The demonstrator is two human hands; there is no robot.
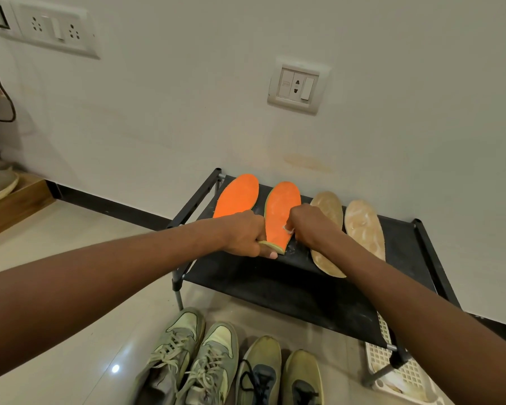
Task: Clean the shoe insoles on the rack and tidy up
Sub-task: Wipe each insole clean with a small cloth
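Insoles lay on the black rack [275, 287] against the wall: two orange at left, two tan [364, 226] at right. Both bare arms reached out from the near side and met over the second orange insole [281, 214]. The left hand [246, 233], fingers curled, pinched that insole's near heel edge and lifted it slightly. The right hand [308, 226], knuckles up, clamped a small white wad [288, 228] against the insole's right side. Two pairs of shoes [216, 366] stood on the floor near the rack, with a white basket [383, 355] under its right end.
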